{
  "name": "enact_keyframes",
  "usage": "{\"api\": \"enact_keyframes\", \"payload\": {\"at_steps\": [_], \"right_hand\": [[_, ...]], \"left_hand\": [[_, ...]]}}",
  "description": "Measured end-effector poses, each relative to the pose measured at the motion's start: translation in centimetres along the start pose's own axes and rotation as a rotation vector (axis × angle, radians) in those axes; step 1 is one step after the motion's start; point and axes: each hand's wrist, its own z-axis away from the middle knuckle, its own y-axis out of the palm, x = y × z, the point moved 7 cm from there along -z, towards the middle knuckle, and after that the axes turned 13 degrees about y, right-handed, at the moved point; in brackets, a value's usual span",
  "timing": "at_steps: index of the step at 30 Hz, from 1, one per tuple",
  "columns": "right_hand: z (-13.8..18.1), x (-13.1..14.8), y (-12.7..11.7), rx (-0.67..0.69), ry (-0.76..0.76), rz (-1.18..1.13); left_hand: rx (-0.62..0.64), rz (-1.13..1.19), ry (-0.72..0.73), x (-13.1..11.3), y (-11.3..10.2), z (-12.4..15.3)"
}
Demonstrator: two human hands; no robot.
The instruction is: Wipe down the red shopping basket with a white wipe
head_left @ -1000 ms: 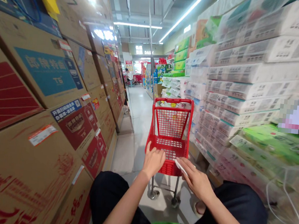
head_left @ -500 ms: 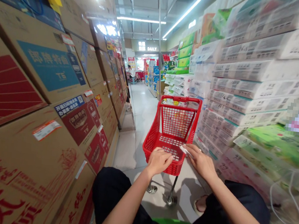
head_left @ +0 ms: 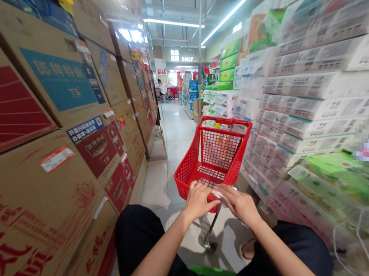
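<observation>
1. Fingers of the left hand point(head_left: 198, 199): curled down over the near rim of the red plastic mesh shopping cart point(head_left: 219, 149), closed on it, thumb pointing toward the other hand.
2. Fingers of the right hand point(head_left: 239, 204): laid narrow and fairly flat across the same rim, pinning a small white paper slip point(head_left: 222, 194) against it. Only one edge of the slip shows past the fingertips; print on it, if any, cannot be read.
3. The two hands sit just beside each other, thumbs almost touching, at the middle of the near rim.
4. Cart position: straight ahead of the person, in the aisle, basket tilted slightly to the left. A thin metal stem runs down from under the basket to a small caster wheel point(head_left: 206, 245) on the pale tiled floor point(head_left: 171, 136).
5. Basket interior: bare mesh bottom in view.
6. Left of the aisle: brown cardboard cartons point(head_left: 60, 98) with red and blue printed panels, stacked high, close to the left forearm.
7. Right of the aisle: white wrapped tissue packs point(head_left: 307, 102) in stacks, just beside the cart's right wall; green wrapped packs point(head_left: 339, 174) nearer the person.
8. Bottom of view: black trousers point(head_left: 141, 239).
</observation>
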Motion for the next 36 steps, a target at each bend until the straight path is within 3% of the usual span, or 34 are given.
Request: {"api": "enact_keyframes", "payload": {"at_steps": [5, 15, 18, 23, 26, 32, 36], "right_hand": [[-2.0, -2.6, -1.2, -0.061, 0.152, 0.041], [-0.7, 2.4, 1.0, 0.023, 0.031, -0.027], [-1.9, 1.2, 0.6, 0.025, 0.046, -0.015], [-4.1, -2.8, -0.9, -0.041, 0.205, 0.076], [-4.4, -3.4, -1.1, -0.052, 0.247, 0.097], [-3.0, 1.3, 0.1, -0.003, 0.175, 0.047], [-2.3, 4.4, 1.1, 0.03, 0.101, 0.016]], "left_hand": [[0.004, 0.022, 0.02, 0.2, 0.0, -0.3], [0.11, 0.023, 0.002, 2.4, -1.7, -0.2], [0.141, -0.01, -0.018, 2.5, -1.4, -0.5], [0.122, -0.021, -0.012, 2.2, -0.8, -0.8], [0.139, -0.003, -0.001, 2.6, -1.1, -0.7], [0.253, -0.004, 0.008, 3.7, -2.1, -0.5], [0.23, -0.1, 0.025, 3.3, -1.8, -0.3]]}}
